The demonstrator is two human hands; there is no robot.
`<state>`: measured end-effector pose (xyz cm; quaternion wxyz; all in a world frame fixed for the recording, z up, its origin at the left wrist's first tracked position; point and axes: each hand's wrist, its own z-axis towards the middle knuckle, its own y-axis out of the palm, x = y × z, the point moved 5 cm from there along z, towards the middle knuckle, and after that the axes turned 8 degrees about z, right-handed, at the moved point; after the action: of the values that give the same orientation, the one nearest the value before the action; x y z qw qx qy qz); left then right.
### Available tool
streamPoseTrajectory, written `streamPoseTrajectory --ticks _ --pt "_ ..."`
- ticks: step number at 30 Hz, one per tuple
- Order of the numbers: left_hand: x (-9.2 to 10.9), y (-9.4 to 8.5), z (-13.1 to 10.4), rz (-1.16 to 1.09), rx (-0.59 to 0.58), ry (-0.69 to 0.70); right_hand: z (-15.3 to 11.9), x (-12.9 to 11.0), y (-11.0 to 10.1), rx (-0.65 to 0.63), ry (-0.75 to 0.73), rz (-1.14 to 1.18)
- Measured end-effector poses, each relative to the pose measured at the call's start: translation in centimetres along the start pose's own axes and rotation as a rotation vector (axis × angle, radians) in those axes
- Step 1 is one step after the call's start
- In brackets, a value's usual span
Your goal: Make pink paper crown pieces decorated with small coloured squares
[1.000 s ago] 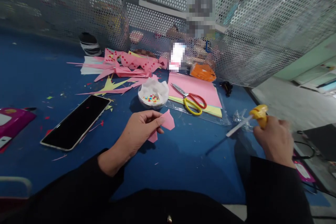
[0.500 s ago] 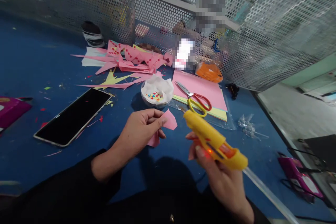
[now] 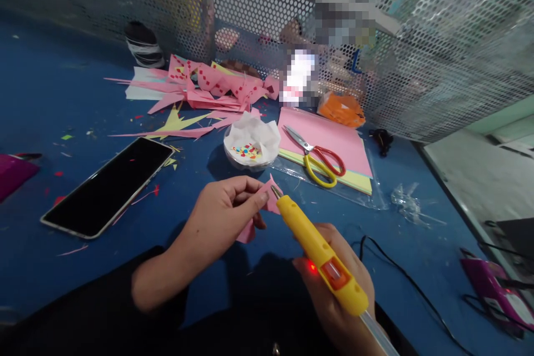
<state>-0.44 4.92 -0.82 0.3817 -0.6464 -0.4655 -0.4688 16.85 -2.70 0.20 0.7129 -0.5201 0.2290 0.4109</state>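
Observation:
A folded piece of pink paper (image 3: 273, 203) is pinched between the thumb and fingers of my left hand (image 3: 227, 211); part of it hangs below the fingers. My right hand (image 3: 340, 283) is wrapped round a yellow hot glue gun (image 3: 317, 245) with a red light glowing on its side. The gun's metal nozzle lies over the pink paper, close to my left thumb; whether it touches I cannot tell. A clear glue stick (image 3: 377, 334) sticks out of the gun's back end. Just beyond my left hand stands a bowl (image 3: 250, 164) lined with white paper, holding small coloured bits.
Scissors (image 3: 319, 158) lie on pink and yellow sheets (image 3: 334, 133) in clear plastic. A dark-screened phone (image 3: 108, 186) lies at left, near pink paper scraps (image 3: 217, 94). A black cable (image 3: 404, 272) runs at right. Perforated metal panels (image 3: 258, 5) border the back.
My right hand has swung the glue gun left, bringing its nozzle from beside the pink paper to over it. My left hand keeps its pinch. The view has shifted slightly.

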Motion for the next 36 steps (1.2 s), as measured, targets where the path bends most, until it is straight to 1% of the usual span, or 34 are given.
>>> streamPoseTrajectory --ticks 5,9,19,27,36 --pt "0.28 -0.01 -0.03 -0.004 0.011 0.003 0.03 0.09 -0.02 -0.015 0.024 -0.042" --pt "0.38 0.00 -0.02 0.003 0.015 0.006 0.03 0.15 -0.05 -0.004 0.035 -0.053" --pt "0.23 0.21 -0.05 0.014 0.025 -0.004 0.21 0.12 -0.07 -0.036 -0.015 -0.065" --pt "0.20 0.00 -0.14 0.046 0.027 -0.014 0.13 0.36 -0.07 -0.040 0.039 -0.080" --pt "0.24 0.07 -0.15 0.081 0.021 -0.022 0.11 0.38 0.00 -0.032 0.015 -0.087"
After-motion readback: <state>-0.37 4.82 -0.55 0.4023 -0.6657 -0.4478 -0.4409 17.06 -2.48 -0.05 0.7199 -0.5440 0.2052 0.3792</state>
